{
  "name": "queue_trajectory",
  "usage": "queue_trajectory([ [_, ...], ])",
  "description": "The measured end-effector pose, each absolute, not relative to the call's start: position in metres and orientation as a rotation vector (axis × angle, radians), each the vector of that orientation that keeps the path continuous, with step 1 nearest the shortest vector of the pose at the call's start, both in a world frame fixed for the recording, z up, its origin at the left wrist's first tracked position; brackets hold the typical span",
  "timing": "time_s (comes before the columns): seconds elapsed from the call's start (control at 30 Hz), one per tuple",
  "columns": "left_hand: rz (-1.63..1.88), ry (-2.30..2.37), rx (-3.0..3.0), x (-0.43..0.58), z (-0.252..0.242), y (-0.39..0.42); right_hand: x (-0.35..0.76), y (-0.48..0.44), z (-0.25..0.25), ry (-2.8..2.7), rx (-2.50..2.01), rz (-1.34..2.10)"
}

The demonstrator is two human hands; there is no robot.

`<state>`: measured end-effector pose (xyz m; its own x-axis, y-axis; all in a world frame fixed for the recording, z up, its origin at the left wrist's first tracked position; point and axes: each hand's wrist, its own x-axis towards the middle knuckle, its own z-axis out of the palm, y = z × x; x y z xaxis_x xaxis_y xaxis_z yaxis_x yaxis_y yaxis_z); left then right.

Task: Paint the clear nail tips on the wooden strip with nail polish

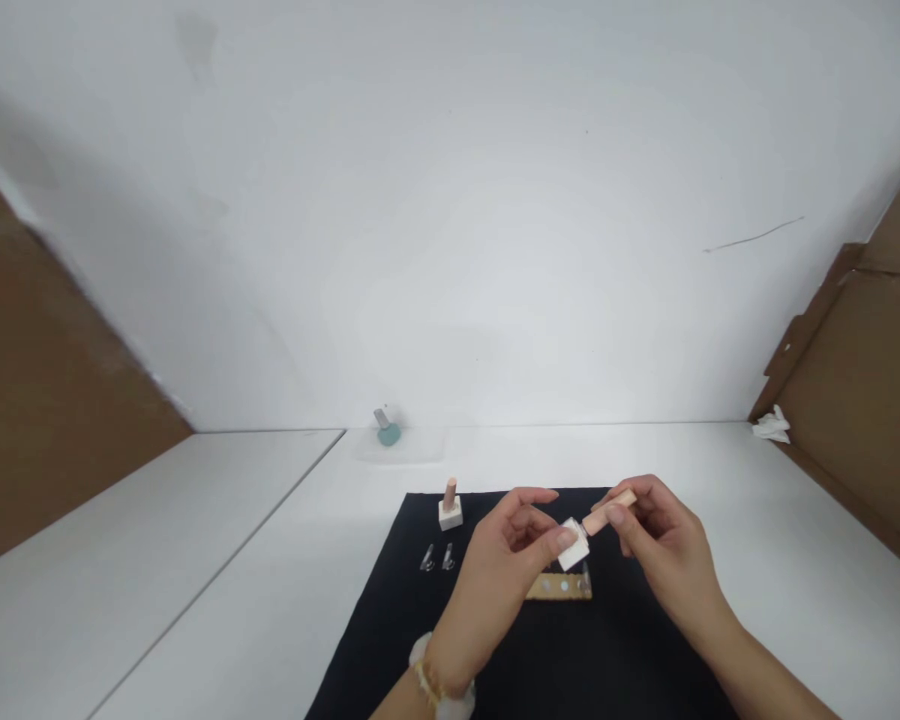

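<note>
Between thumb and fingers, my left hand (514,545) grips the white body of a nail polish bottle (573,549), which is tilted. My right hand (660,545) pinches its long peach cap (607,511); whether the cap is still seated on the neck or slightly lifted, I cannot tell. Under the bottle, partly hidden by my left hand, lies a tan strip (559,587) with pale round spots. A clear piece stands at its right end. To the left, a second white nail polish bottle (450,513) with a peach cap stands upright, with two small clear pieces (437,558) in front of it.
A black mat (390,600) covers part of the white table (255,570). Behind it, a teal bottle with a grey cap (388,430) leans in a clear tray (412,452). Brown side panels and a white back wall enclose the table; crumpled white tissue (772,426) lies at right.
</note>
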<state>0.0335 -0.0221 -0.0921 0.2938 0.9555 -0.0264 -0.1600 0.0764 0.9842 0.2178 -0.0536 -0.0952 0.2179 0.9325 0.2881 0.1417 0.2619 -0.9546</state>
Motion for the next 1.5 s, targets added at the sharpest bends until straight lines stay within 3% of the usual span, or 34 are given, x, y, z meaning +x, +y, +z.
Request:
queue_trajectory([
  [0.7, 1.084, 1.035, 1.698, 0.035, -0.088, -0.032, 0.218, -0.051, -0.102, -1.231, -1.23, 0.711],
  [0.97, 1.13, 1.095, 1.772, 0.033, -0.088, -0.033, 0.213, -0.065, -0.095, -1.354, -1.273, 0.421],
  [1.17, 1.143, 1.04, 1.869, 0.032, -0.097, -0.034, 0.218, -0.054, -0.091, -1.278, -1.28, 0.672],
  [1.4, 1.228, 1.069, 1.89, 0.032, -0.096, -0.036, 0.213, -0.063, -0.093, -1.293, -1.277, 0.571],
  [1.5, 1.251, 1.041, 1.909, 0.033, -0.098, -0.037, 0.217, -0.059, -0.092, -1.283, -1.284, 0.678],
])
